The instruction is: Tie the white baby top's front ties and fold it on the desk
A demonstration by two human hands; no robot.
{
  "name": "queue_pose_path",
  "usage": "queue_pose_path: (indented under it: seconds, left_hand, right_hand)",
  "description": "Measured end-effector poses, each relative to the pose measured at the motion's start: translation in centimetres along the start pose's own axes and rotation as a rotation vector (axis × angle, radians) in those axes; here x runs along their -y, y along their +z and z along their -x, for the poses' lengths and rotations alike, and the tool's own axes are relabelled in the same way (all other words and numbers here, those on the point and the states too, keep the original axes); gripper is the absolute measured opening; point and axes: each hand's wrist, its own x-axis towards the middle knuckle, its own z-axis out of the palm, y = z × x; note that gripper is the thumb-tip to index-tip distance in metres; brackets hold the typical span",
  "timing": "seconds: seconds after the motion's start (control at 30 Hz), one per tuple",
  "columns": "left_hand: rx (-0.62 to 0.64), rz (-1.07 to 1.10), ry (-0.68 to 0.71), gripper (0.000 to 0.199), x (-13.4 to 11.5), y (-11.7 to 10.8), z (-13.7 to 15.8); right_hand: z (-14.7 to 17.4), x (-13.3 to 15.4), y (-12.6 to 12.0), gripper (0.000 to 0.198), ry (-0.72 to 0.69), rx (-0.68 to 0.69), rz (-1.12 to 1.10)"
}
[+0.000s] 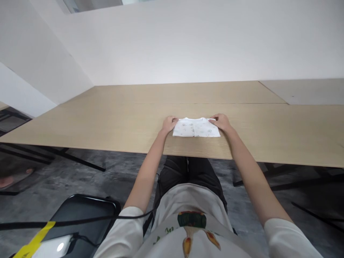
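Note:
A small white garment [196, 128] with a faint print lies folded on the wooden table, near its front edge. It looks like a baby top, with a neckline along its far side and a line down the middle. My left hand [170, 123] grips its far left corner between thumb and fingers. At the far right corner, my right hand [220, 122] pinches the cloth in the same way, thumb on top. Both wrists rest close to the tabletop.
The wide table [120, 118] reaches back to a white wall [188, 43]. A black chair [86, 208] stands at my left, with a white device [53, 247] and yellow tape on it. A black cable [107, 217] runs from there to my body. Someone's foot [6, 181] shows at far left.

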Motion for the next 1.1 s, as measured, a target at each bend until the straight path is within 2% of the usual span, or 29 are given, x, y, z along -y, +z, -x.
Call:
queue_pose_path:
  seconds: [0.2, 0.3, 0.4, 0.5, 0.7, 0.77, 0.83, 0.97, 1.03, 1.1]
  left_hand:
    - [-0.024, 0.129, 0.002, 0.030, 0.7, 0.4, -0.3]
    - [-0.172, 0.294, -0.072, 0.036, 1.4, 0.7, -0.8]
    - [-0.341, 0.426, -0.177, 0.040, 2.1, 1.0, -1.3]
    - [-0.361, 0.476, -0.200, 0.039, 2.2, 1.2, -1.4]
    - [-0.169, 0.369, -0.132, 0.040, 1.1, 0.6, -0.7]
    - [-0.102, 0.278, -0.095, 0.033, 0.7, 0.4, -0.3]
    - [-0.072, 0.197, -0.074, 0.024, 0.5, 0.3, -0.1]
    - [-0.140, 0.191, -0.060, 0.018, -0.4, -0.2, -0.2]
    - [-0.194, 0.227, -0.012, 0.021, -1.5, -1.6, -0.7]
    - [-0.259, 0.217, 0.087, 0.025, -3.2, -4.1, -1.7]
  right_hand:
    - [-0.2, -0.6, 0.2, 0.032, 0.079, -0.077, 0.087]
    - [-0.6, -1.4, 0.1, 0.046, 0.225, -0.201, 0.034]
    - [-1.1, -2.4, -0.1, 0.052, 0.364, -0.329, -0.118]
    - [-1.3, -2.8, -0.2, 0.052, 0.409, -0.363, -0.221]
    - [-0.4, -1.4, -0.1, 0.034, 0.213, -0.160, -0.163]
    - [-0.1, -1.0, 0.0, 0.026, 0.135, -0.093, -0.115]
    - [0.0, -0.7, 0.2, 0.021, 0.071, -0.081, -0.123]
    - [-0.1, 0.3, -0.3, 0.025, 0.042, -0.200, -0.437]
    - [-0.3, 1.4, -1.7, 0.029, 0.046, -0.242, -0.612]
    - [-0.7, 2.8, -4.1, 0.029, 0.011, -0.280, -0.699]
